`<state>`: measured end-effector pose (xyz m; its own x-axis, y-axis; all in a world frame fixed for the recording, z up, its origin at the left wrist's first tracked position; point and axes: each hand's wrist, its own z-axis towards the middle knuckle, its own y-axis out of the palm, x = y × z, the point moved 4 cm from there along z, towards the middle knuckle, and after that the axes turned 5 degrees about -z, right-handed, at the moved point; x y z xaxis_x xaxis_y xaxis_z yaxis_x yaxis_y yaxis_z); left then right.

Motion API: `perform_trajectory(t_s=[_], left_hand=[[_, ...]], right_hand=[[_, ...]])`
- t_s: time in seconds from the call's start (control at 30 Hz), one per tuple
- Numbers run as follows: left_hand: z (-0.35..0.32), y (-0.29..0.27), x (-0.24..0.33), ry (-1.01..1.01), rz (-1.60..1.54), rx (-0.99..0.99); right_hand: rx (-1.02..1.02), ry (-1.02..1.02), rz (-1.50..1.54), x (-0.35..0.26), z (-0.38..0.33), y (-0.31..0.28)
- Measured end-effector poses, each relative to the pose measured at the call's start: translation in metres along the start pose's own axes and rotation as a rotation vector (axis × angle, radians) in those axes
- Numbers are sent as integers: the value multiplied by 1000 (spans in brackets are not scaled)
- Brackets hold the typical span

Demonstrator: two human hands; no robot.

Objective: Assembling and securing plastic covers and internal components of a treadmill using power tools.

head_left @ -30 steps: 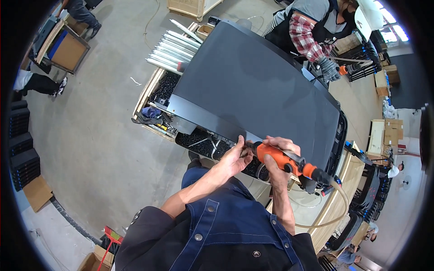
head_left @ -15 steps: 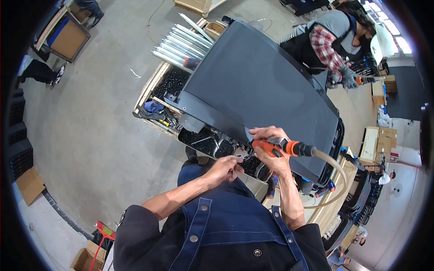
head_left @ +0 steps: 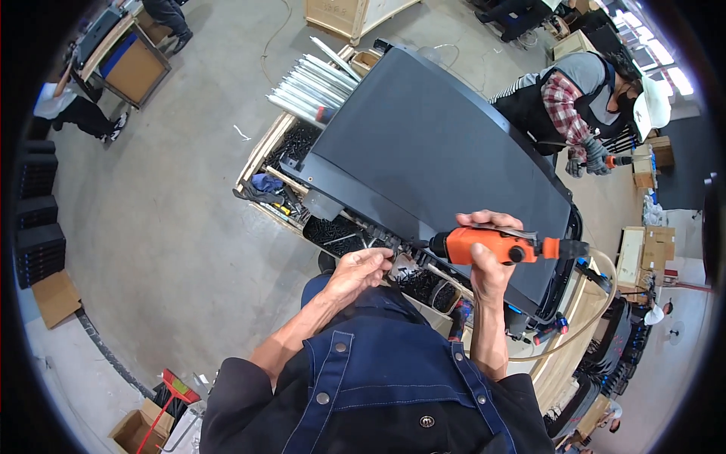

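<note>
Lowered, the orange driver (head_left: 491,245) meets the panel's edge (head_left: 363,219).

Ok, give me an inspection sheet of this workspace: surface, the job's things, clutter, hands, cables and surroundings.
Surface: wooden workbench carrying a large dark grey panel.
Job's things: orange pneumatic screwdriver with its tip at the panel's near edge; black screws in a bin below.
Clutter: bundle of silver metal bars, blue rag, small tools.
Hands: right hand grips the screwdriver; left hand pinches at the panel edge by the tip.
Cables: beige air hose loops from the tool.
Surroundings: concrete floor, co-worker across the panel, cardboard boxes.
</note>
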<state>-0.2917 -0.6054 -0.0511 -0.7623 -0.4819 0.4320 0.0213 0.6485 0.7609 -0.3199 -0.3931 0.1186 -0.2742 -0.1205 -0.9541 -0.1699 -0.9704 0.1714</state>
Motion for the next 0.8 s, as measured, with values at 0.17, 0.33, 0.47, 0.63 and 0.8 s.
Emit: perform_trajectory(t_s=[0.17, 0.33, 0.47, 0.63, 0.8], left_hand=[[3, 23, -17, -25, -203, -74], [-9, 13, -26, 24, -251, -22], [-3, 20, -12, 110, -48, 23], [-8, 20, 29, 375, 571, 236], [22, -5, 41, -9, -413, -50]], right_hand=[[128, 97, 260, -6, -27, -25], [243, 187, 421, 13, -42, -33], [332, 161, 443, 18, -48, -38], [575, 286, 503, 45, -48, -11], [440, 158, 268, 40, -17, 39]])
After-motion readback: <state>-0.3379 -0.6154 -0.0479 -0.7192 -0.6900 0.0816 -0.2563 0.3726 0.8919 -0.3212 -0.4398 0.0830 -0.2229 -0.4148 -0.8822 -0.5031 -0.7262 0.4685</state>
